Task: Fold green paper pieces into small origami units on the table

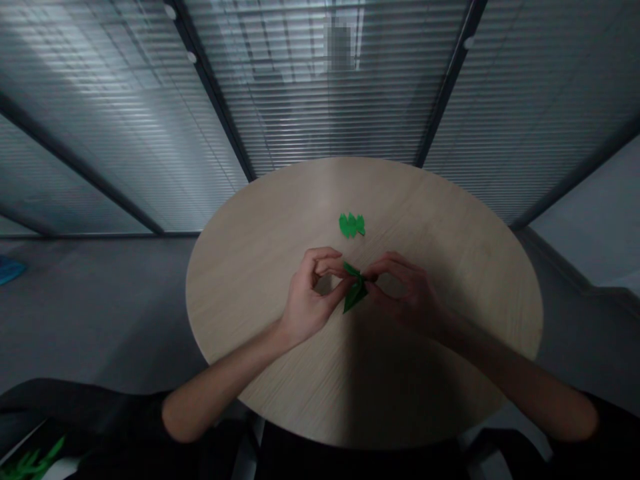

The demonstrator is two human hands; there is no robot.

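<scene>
Above the middle of the table, a folded piece of green paper (356, 296) with pointed ends is held between both hands. My left hand (313, 293) pinches it from the left with thumb and forefinger, the other fingers curled. From the right, my right hand (406, 293) grips its edge between thumb and fingertips. The fingertips cover part of the folds. Just beyond the hands, a flat bright green cut-out (352, 225) with a notched, leaf-like outline lies on the table, apart from both hands.
The round wooden table (240, 267) has a dark shadow across its near side. Behind it stand glass partitions with blinds (340, 120). A blue object (9, 269) lies on the floor at far left. Green leaf-like shapes (35, 463) show at lower left.
</scene>
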